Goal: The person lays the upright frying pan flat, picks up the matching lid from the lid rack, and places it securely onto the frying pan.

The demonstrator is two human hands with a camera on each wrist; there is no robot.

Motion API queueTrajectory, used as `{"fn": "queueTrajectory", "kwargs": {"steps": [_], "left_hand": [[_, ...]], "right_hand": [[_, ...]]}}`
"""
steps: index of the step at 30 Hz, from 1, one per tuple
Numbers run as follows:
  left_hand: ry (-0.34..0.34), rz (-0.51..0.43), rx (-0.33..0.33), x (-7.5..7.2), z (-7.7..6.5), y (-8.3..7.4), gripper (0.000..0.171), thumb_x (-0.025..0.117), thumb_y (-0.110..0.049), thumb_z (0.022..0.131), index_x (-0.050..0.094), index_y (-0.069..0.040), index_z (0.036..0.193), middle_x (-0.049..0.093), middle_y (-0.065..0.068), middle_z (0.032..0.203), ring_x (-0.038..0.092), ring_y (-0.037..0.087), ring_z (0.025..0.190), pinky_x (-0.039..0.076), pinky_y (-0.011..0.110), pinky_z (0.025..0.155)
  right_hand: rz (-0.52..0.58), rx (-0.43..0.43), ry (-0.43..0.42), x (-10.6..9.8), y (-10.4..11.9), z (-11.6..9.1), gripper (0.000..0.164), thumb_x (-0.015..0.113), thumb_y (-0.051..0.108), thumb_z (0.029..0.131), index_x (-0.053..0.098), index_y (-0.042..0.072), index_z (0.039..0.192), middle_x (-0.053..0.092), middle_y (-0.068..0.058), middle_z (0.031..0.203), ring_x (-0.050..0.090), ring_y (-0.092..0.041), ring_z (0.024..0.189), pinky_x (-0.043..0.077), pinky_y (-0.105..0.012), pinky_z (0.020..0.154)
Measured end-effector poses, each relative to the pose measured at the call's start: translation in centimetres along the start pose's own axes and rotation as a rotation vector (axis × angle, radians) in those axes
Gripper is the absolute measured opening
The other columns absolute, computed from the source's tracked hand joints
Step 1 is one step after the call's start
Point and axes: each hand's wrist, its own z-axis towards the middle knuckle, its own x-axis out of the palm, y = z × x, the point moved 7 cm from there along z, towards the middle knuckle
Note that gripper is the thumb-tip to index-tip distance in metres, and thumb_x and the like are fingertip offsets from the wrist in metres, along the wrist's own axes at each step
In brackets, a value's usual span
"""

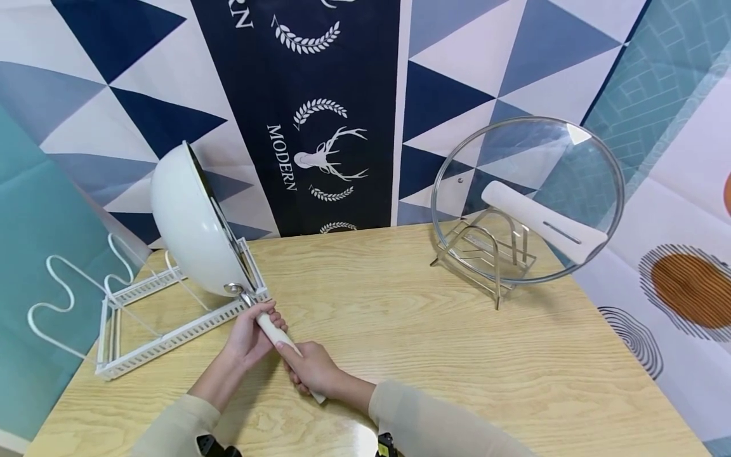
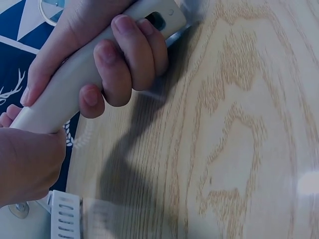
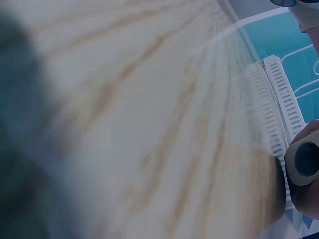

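Note:
A white wok (image 1: 191, 222) stands tilted on its side, its opening facing right, above the right end of a white dish rack (image 1: 171, 343). Its long pale handle (image 1: 280, 331) slants down toward the person. My left hand (image 1: 251, 336) grips the handle close to the wok. Lower down, my right hand (image 1: 314, 368) holds the same handle near its end. In the left wrist view, curled right fingers (image 2: 117, 69) wrap the handle beside its hanging hole. The right wrist view shows the round handle end (image 3: 303, 159) at the right edge.
A glass lid (image 1: 525, 152) with a white grip (image 1: 545, 222) leans upright in a metal stand (image 1: 497, 266) at the back right. White wire loops (image 1: 68, 295) rise from the rack's left side. Patterned cloth hangs behind the wooden table (image 1: 457, 368).

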Motion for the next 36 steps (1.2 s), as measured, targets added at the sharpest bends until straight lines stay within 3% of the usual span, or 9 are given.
{"fn": "queueTrajectory", "kwargs": {"steps": [36], "left_hand": [[-0.019,0.001,-0.045,1.02,-0.7,-0.66,0.014,0.029,-0.012,0.101,0.034,-0.013,0.087,0.039,-0.005,0.067,0.041,0.008,0.063,0.039,0.019,0.068]], "right_hand": [[0.074,0.009,-0.017,0.13,0.45,-0.21,0.047,0.049,0.042,0.098,0.049,0.004,0.07,0.041,0.005,0.048,0.032,-0.004,0.033,0.028,-0.018,0.031]]}}
